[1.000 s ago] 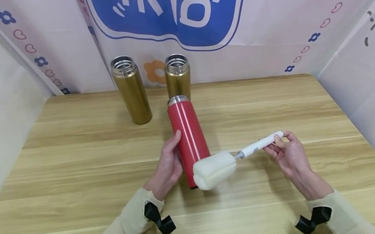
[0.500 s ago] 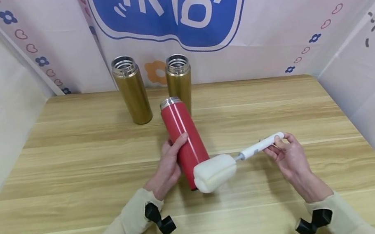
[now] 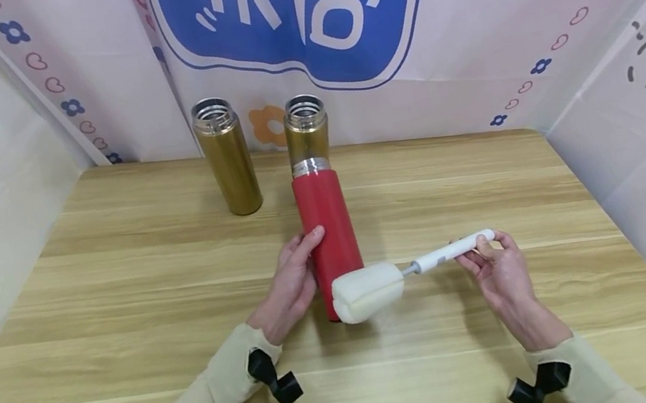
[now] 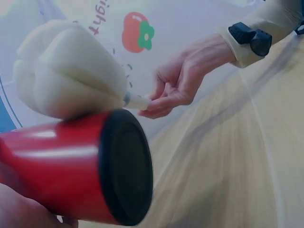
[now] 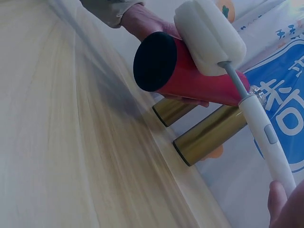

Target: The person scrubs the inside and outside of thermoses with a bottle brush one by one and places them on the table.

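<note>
My left hand [image 3: 290, 281] grips a red thermos bottle [image 3: 329, 225] around its side, thumb across the front. The bottle is held tilted above the table, its metal neck pointing away and its black base [image 4: 127, 167] toward me. By the end of its white handle [image 3: 453, 250], my right hand [image 3: 500, 271] pinches a bottle brush. The brush's cream sponge head [image 3: 368, 292] lies against the lower part of the bottle's outer wall, as the left wrist view shows. In the right wrist view a grey stem [image 5: 236, 80] joins sponge and handle.
Two gold bottles without lids stand upright at the back of the wooden table [image 3: 135, 278]: a left one [image 3: 231, 167] and a right one [image 3: 308, 139], partly hidden behind the red bottle. A printed cloth wall [image 3: 439, 87] rises behind them.
The red bottle's neck swung left, then back to the right, turning in my left hand. My right hand and the brush have barely moved.
</note>
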Motion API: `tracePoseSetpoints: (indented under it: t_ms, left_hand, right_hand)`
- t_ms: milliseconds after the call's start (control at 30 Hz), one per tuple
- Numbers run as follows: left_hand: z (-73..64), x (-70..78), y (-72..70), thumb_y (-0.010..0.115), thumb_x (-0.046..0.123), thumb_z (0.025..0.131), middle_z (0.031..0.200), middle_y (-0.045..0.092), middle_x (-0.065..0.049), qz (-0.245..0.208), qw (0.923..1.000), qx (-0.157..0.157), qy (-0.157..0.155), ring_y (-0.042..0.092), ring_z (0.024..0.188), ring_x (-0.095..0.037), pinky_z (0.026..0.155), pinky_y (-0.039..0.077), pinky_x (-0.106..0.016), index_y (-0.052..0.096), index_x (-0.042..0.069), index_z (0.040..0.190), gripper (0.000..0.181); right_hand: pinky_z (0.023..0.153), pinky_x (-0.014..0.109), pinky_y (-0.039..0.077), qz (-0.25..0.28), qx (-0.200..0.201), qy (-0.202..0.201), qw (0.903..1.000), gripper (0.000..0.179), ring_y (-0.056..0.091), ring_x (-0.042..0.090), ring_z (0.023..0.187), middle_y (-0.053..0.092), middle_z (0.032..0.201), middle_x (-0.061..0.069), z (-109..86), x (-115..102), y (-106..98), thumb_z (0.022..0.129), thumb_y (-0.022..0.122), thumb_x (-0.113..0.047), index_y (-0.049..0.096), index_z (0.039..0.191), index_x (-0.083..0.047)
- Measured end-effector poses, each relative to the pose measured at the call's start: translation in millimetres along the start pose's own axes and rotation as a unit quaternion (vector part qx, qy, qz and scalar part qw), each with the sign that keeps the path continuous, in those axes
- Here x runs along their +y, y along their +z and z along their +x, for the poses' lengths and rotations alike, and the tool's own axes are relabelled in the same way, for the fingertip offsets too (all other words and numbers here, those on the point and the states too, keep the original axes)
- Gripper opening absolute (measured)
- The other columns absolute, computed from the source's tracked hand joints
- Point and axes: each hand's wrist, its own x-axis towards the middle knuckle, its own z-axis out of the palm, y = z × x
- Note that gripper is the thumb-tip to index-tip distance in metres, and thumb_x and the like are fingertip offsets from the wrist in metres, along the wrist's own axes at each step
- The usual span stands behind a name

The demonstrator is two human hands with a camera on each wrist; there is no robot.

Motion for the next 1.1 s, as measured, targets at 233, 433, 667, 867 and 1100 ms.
tracePoseSetpoints:
  t_ms: [233, 433, 667, 867, 1100]
  left_hand:
    - [-0.9, 3.1, -5.4, 0.051, 0.018, 0.095, 0.128, 0.051, -0.007, 0.029, 0.9991, -0.03, 0.005, 0.053, 0.111, -0.016, 0.099, 0.045, -0.032, 0.034, 0.003, 0.14, 0.05]
    - [-0.7, 2.8, -7.8, 0.049, 0.015, 0.095, 0.131, 0.05, -0.011, 0.063, 0.9959, -0.063, 0.014, 0.056, 0.107, -0.015, 0.094, 0.049, -0.034, 0.033, -0.001, 0.14, 0.051]
    - [0.3, 1.4, -7.3, 0.049, 0.015, 0.096, 0.139, 0.044, -0.017, 0.104, 0.9901, -0.094, 0.0, 0.053, 0.113, -0.018, 0.103, 0.044, -0.039, 0.034, -0.001, 0.141, 0.05]
    - [-0.5, 2.3, -5.2, 0.049, 0.015, 0.095, 0.135, 0.047, -0.016, 0.124, 0.9854, -0.116, -0.011, 0.055, 0.109, -0.016, 0.098, 0.047, -0.037, 0.035, -0.002, 0.14, 0.05]
    - [-2.4, 0.6, -3.4, 0.047, 0.016, 0.096, 0.127, 0.054, -0.013, 0.124, 0.979, -0.161, -0.019, 0.059, 0.105, -0.014, 0.095, 0.049, -0.034, 0.036, -0.004, 0.138, 0.048]
  right_hand:
    - [0.071, 0.027, 0.058, 0.009, 0.017, -0.001, 0.9998, 0.007, 0.071, 0.021, 0.076, 0.054, 0.087, 0.007, 1.8, -1.6, -3.7, 0.097, 0.043, -0.005, 0.037, 0.098, -0.009]
    - [0.069, 0.026, 0.058, 0.026, 0.042, -0.002, 0.9988, 0.005, 0.07, 0.02, 0.073, 0.054, 0.087, 0.008, 5.9, -2.6, -5.6, 0.098, 0.039, -0.007, 0.035, 0.101, -0.009]
    - [0.074, 0.024, 0.058, 0.021, 0.056, 0.001, 0.9982, 0.006, 0.069, 0.019, 0.075, 0.05, 0.098, 0.01, 14.7, -5.2, -1.5, 0.098, 0.037, -0.008, 0.035, 0.104, -0.011]
    - [0.069, 0.026, 0.058, 0.063, 0.065, -0.017, 0.9957, 0.01, 0.069, 0.019, 0.071, 0.056, 0.087, 0.011, 28.6, -13.6, 9.4, 0.098, 0.039, -0.008, 0.033, 0.106, -0.007]
    - [0.062, 0.029, 0.058, 0.13, 0.071, -0.062, 0.987, 0.01, 0.065, 0.019, 0.059, 0.056, 0.073, 0.013, 47.4, -23.2, 25.1, 0.097, 0.04, -0.006, 0.04, 0.089, 0.001]
